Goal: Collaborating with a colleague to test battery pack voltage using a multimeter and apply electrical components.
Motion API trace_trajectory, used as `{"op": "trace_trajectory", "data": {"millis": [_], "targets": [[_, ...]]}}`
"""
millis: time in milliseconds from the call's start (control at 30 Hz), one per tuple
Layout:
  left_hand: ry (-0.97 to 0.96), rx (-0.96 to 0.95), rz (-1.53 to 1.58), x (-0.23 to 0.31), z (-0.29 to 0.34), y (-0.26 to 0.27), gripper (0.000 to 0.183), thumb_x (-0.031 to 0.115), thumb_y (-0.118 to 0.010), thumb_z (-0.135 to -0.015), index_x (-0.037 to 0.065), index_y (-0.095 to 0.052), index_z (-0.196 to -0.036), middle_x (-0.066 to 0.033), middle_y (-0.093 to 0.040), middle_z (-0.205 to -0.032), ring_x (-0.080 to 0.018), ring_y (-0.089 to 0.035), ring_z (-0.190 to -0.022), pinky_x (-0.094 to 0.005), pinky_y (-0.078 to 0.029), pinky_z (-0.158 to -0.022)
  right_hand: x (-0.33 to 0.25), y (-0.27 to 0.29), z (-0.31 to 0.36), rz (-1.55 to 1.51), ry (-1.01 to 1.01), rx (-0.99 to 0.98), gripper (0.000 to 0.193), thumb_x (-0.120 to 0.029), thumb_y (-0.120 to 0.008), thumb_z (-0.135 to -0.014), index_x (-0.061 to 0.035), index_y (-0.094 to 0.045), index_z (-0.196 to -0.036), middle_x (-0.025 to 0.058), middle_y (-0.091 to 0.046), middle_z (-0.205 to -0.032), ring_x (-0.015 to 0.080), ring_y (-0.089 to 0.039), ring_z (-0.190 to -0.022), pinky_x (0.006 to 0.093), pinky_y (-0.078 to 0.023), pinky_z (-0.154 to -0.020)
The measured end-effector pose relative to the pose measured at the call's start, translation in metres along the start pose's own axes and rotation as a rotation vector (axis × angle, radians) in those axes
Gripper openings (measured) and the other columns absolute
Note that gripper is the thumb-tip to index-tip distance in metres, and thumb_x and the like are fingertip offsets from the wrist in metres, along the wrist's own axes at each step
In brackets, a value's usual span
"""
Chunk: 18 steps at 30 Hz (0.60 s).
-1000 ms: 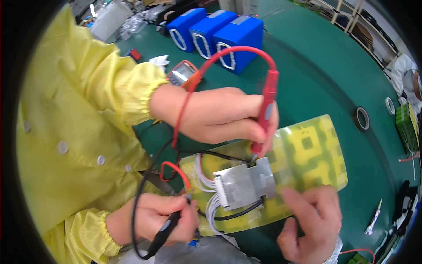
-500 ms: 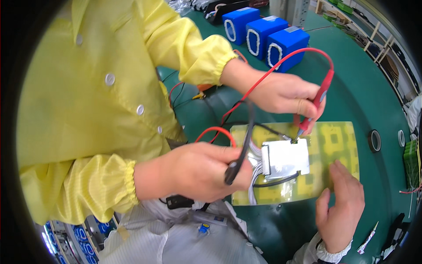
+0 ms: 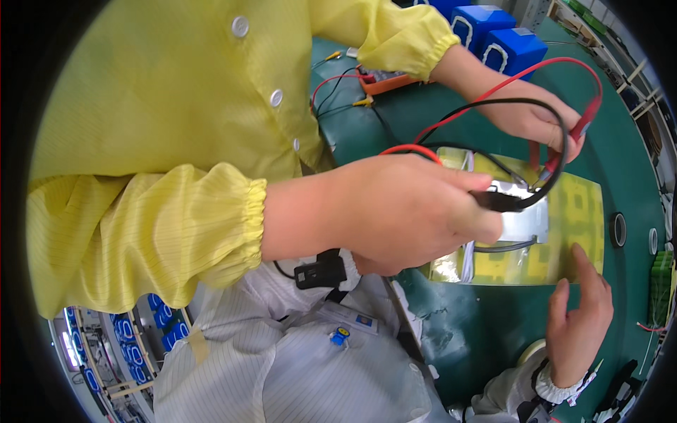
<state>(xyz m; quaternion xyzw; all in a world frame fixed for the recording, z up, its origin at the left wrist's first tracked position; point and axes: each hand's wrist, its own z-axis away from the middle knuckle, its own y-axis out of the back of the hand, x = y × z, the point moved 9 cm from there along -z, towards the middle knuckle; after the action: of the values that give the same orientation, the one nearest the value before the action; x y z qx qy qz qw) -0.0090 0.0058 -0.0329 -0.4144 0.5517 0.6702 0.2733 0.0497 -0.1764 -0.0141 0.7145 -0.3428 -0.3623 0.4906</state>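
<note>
Your right hand (image 3: 582, 321) is open, thumb and forefinger parted, the forefinger seemingly touching the yellow panel (image 3: 577, 204) on the green table (image 3: 493, 331). Your left hand (image 3: 372, 266) is mostly hidden behind a co-worker's hand (image 3: 423, 204); you can't tell its grip.

The slab (image 3: 580, 204) carries bright yellow blocks over dull green — its plate (image 3: 529, 224) is silvery. The upper probe (image 3: 587, 121) is red, the lower probe (image 3: 498, 201) black. The tabletop (image 3: 479, 338) is deep green, the boxes (image 3: 520, 51) blue, the co-worker's coat (image 3: 169, 92) yellow — its sleeve (image 3: 141, 240) finely striped darker.
</note>
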Motion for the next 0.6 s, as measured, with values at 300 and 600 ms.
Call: {"op": "trace_trajectory", "data": {"millis": [300, 600], "targets": [[0.286, 0.064, 0.354, -0.008, 0.005, -0.008, 0.029, 0.023, -0.062, -0.095, 0.017, -0.063, -0.067, 0.0076, -0.052, -0.084, -0.0035, -0.049, -0.098, -0.0170, -0.042, -0.107, 0.002, -0.002, -0.002, 0.020, 0.020, -0.011, 0.042, -0.002, -0.058, -0.089, 0.0002, -0.063, -0.131, 0.0218, -0.070, -0.108, 0.0386, -0.065, -0.092, 0.0446, -0.051, -0.083], [0.138, -0.107, -0.004, 0.005, 0.001, -0.010, 0.009, 0.013, -0.072, -0.093, 0.010, -0.063, -0.090, 0.0031, -0.057, -0.078, -0.0121, -0.058, -0.083, -0.0252, -0.044, -0.076, 0.003, -0.003, 0.002, -0.006, 0.009, 0.003, 0.041, -0.004, -0.059, -0.089, -0.0005, -0.064, -0.130, 0.0227, -0.071, -0.106, 0.0385, -0.065, -0.089, 0.0442, -0.051, -0.080]]}}
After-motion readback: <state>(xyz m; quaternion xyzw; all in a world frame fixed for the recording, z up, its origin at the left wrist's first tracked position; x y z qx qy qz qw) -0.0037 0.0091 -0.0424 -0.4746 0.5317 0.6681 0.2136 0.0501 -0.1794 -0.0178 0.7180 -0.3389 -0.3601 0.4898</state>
